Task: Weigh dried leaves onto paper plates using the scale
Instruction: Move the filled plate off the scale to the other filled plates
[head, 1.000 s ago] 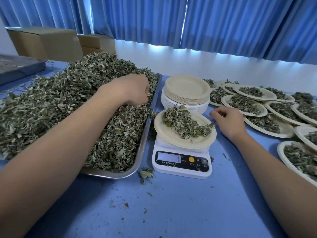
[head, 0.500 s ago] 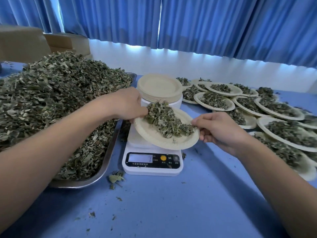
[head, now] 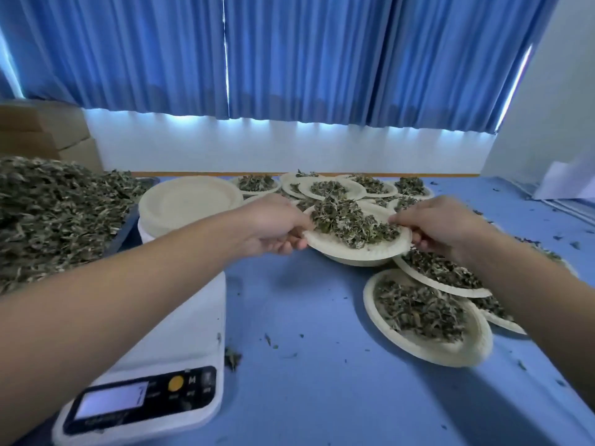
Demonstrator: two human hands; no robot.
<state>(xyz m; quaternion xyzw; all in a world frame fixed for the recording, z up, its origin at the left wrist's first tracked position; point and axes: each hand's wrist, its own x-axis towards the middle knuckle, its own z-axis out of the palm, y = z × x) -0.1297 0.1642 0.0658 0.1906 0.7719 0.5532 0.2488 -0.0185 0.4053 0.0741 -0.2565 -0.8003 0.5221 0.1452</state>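
A paper plate (head: 351, 247) heaped with dried leaves (head: 351, 222) hangs above the blue table, to the right of the scale. My left hand (head: 273, 225) grips its left rim and my right hand (head: 441, 225) grips its right rim. The white scale (head: 180, 336) sits at the lower left with nothing on its platform; my left forearm crosses over it. A big heap of dried leaves (head: 54, 210) fills the metal tray (head: 124, 231) at the left.
A stack of unused paper plates (head: 190, 204) stands behind the scale. Several filled plates (head: 425, 317) lie at the right and at the back. Loose leaf bits dot the blue table (head: 306, 381). Cardboard boxes (head: 45, 133) stand at the far left.
Both hands took the filled plate by its rim, lifted it off the scale and carried it right, over the other filled plates. The view has swung right.
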